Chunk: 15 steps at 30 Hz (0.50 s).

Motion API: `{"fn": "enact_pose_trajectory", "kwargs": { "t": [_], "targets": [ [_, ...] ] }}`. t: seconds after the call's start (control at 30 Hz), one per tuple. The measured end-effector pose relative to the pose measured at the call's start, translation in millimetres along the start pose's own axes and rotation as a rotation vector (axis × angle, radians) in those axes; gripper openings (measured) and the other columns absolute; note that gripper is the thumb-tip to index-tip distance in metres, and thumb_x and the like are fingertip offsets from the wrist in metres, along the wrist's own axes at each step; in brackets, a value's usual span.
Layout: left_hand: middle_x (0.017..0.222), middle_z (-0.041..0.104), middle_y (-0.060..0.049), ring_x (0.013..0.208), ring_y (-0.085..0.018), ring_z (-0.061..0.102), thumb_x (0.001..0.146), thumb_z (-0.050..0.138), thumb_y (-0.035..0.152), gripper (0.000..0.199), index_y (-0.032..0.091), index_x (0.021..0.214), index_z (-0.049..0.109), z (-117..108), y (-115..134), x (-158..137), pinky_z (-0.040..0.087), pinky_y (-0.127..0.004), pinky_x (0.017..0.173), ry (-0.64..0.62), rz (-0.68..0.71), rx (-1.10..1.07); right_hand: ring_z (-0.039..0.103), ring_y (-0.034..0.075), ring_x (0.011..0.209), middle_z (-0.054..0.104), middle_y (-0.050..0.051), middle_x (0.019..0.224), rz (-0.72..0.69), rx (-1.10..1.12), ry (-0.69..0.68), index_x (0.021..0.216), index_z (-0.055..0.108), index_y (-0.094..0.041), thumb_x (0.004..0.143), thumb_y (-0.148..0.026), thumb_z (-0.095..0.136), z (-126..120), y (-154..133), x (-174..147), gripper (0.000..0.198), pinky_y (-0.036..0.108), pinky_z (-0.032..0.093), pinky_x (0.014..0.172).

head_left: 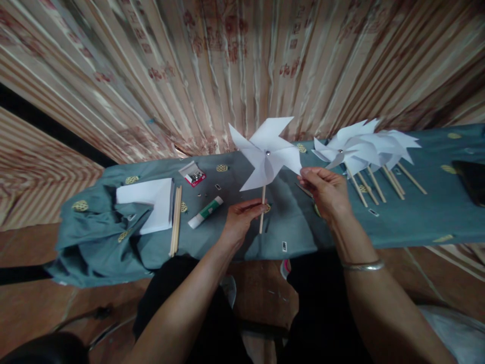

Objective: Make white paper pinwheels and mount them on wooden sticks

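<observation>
A white paper pinwheel (261, 156) is held upright above the cloth, a silver pin at its centre. My left hand (244, 215) pinches its wooden stick (262, 217) below the blades. With thumb and fingers closed, my right hand (324, 189) grips the tip of the right-hand blade. To the right lies a group of similar white pinwheels (364, 149), overlapping, their sticks pointing toward me. Left of my hands are a green and white glue stick (205, 212) and a small open box of metal pins (193, 174).
Several bare wooden sticks (175, 222) lie beside folded white paper sheets (162, 202) at the left. The green cloth (409, 222) covers the narrow table and is bunched at its left end. A dark object (470, 179) lies at the far right. A patterned curtain (242, 76) hangs behind.
</observation>
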<state>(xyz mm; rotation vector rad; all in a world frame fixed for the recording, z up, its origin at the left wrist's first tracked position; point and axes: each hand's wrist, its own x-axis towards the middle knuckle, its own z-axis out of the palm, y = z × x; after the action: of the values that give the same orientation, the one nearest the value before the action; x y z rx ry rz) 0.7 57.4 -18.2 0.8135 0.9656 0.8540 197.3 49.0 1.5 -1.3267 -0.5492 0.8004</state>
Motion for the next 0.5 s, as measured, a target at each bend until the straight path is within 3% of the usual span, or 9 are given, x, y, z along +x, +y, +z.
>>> {"fn": "enact_pose_trajectory", "kwargs": {
  "t": [0.5],
  "targets": [
    [0.074, 0.076, -0.006, 0.068, -0.014, 0.064, 0.053, 0.088, 0.027, 0.025, 0.017, 0.075, 0.080, 0.4, 2.6, 1.6, 0.043, -0.026, 0.062, 0.028, 0.029, -0.016, 0.051, 0.007, 0.051, 0.065, -0.002, 0.055, 0.066, 0.011, -0.125, 0.058, 0.072, -0.021, 0.048, -0.036, 0.088, 11.1, 2.9, -17.0, 0.024, 0.020, 0.042, 0.051]
  ]
}}
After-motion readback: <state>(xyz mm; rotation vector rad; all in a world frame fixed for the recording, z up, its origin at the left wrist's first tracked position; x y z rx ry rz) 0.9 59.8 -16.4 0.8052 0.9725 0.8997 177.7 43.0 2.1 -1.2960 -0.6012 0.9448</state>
